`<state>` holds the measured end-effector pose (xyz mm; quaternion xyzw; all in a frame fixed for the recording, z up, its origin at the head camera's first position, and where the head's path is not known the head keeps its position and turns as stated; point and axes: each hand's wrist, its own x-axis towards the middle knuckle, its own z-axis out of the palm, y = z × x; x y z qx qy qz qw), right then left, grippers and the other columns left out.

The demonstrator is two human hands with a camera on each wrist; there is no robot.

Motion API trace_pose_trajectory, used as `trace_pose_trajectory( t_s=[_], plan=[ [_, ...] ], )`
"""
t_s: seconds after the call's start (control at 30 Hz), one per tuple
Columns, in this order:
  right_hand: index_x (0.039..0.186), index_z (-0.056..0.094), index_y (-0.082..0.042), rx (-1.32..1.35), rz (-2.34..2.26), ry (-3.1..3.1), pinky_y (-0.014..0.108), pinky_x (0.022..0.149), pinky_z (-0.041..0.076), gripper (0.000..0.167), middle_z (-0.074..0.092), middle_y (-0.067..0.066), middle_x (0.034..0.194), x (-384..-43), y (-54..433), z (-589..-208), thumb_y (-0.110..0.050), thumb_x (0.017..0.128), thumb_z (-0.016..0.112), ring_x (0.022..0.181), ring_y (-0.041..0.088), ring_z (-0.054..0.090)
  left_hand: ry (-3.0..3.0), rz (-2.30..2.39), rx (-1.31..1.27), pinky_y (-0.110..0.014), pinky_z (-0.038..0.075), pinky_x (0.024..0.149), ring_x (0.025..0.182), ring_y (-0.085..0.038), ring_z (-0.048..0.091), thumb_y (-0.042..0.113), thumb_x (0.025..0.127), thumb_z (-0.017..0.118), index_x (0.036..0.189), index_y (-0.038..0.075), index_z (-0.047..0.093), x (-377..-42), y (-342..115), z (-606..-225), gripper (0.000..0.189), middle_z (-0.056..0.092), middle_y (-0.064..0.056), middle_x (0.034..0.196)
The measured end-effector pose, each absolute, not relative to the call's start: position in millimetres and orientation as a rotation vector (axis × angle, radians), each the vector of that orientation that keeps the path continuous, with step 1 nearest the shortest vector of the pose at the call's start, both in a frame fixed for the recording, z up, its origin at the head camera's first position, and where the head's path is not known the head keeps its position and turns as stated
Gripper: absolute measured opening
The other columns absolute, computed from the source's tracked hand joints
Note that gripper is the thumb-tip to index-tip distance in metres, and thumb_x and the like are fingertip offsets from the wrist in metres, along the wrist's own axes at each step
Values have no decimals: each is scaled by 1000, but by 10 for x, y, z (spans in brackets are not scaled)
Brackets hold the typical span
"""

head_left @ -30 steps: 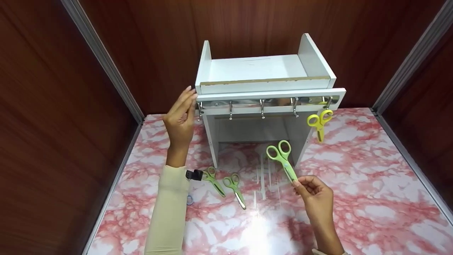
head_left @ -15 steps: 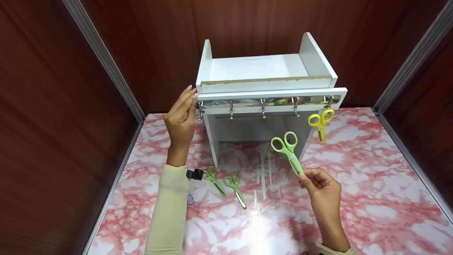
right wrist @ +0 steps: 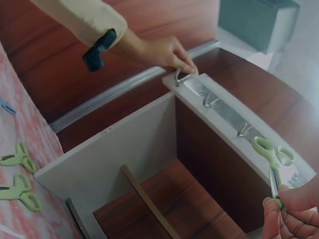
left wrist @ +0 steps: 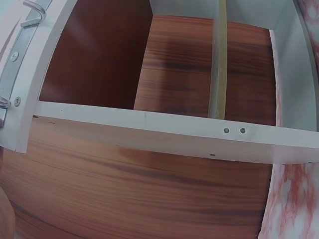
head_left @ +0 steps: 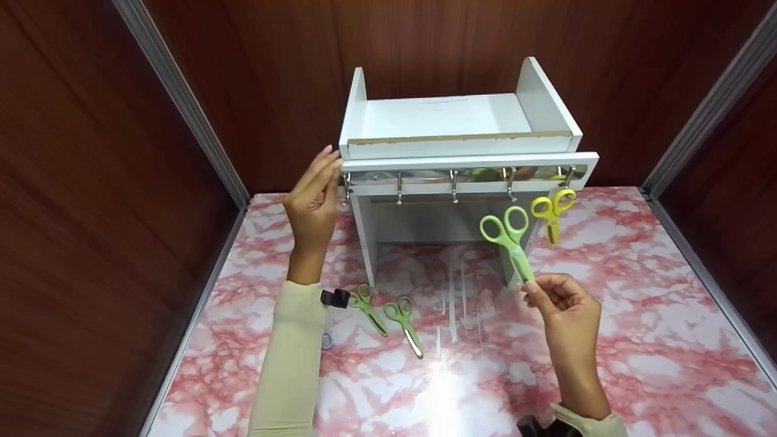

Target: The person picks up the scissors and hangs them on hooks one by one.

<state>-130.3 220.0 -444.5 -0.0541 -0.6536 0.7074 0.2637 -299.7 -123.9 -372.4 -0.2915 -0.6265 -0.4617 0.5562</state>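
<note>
My right hand (head_left: 570, 315) pinches green scissors (head_left: 515, 250) by the blade end, between thumb and fingers, handle loops pointing up. The scissors are raised in front of the white shelf unit (head_left: 461, 147), left of yellow scissors (head_left: 552, 213) that hang from the rightmost hook. In the right wrist view, the held green scissors (right wrist: 271, 159) overlap the hook rail (right wrist: 234, 117). With its fingers extended, my left hand (head_left: 312, 212) touches the left end of the rail. Only a sliver of the left hand (left wrist: 5, 214) shows in the left wrist view.
Two more green scissors, one on the left (head_left: 370, 312) and one on the right (head_left: 407, 328), lie on the marbled table (head_left: 655, 315). A blue handle loop (head_left: 327, 341) shows partly behind the left sleeve (head_left: 291, 358). Brown panels surround the table.
My right hand has moved up and to the right with the green scissors, bringing them close to the yellow pair. The left hand stays at the rail's end.
</note>
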Motion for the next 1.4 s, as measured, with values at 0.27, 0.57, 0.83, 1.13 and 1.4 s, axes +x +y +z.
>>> trace_pose_trajectory(
  t_s=[0.27,0.57,0.83,1.13,1.4],
  plan=[
    [91,66,14,-153,1903,-1753,21,56,56,16,70,11,73,-1410,2262,-4356,4,88,77,61,19,65,-1477,-1087,-697,-36,56,98,114,-37,68,-14,86,72,102,-6,77,-2943,-1212,-3669,19,74,-20,112],
    [92,66,16,-150,1920,-1739,21,56,55,17,69,10,72,-1513,2274,-4369,4,87,77,61,16,65,-1478,-1080,-694,-37,56,98,115,-34,68,-11,87,73,104,-3,78,-2974,-1242,-3712,19,74,-16,114],
    [92,65,17,-156,1927,-1733,21,56,55,14,68,9,70,-1552,2268,-4402,9,86,75,60,15,65,-1466,-1080,-697,-37,56,97,114,-34,68,-12,86,73,101,-4,78,-2994,-1230,-3713,18,75,-17,112],
    [101,69,13,-146,1926,-1745,22,58,56,19,71,11,79,-1588,2282,-4447,5,87,77,63,15,65,-1465,-1073,-701,-38,56,97,114,-33,68,-11,88,72,103,-3,78,-2988,-1235,-3705,18,75,-15,113],
    [106,72,11,-163,1900,-1905,22,60,57,17,69,4,72,-1647,2283,-4520,4,90,74,63,12,65,-1473,-1071,-700,-38,56,97,115,-33,68,-10,88,73,104,-3,78,-2990,-1239,-3710,18,74,-14,114]
  ],
)
